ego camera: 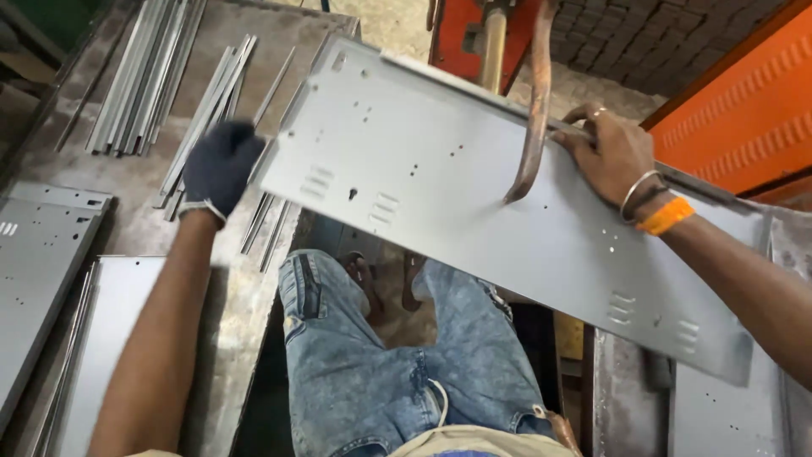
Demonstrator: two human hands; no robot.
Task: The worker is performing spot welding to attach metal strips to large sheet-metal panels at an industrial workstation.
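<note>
Left hand (218,165) gloved, gripping sheet's left end, right hand (611,152) bare, closed on far edge; metal sheet (474,203) likely stiff, sharp-edged, best held by edges.

I see the grey panel (474,195) and curved rusty arm (534,110) blocking centre frame; metal strips (161,76) crowd the table (127,195) upper left, leaving bare room mid-left.

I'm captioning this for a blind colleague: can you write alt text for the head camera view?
A person holds a long grey metal panel over their lap, gloved left hand at one end, bare right hand on its far edge beside a curved rusty arm. Metal strips lie on the workbench.
</note>
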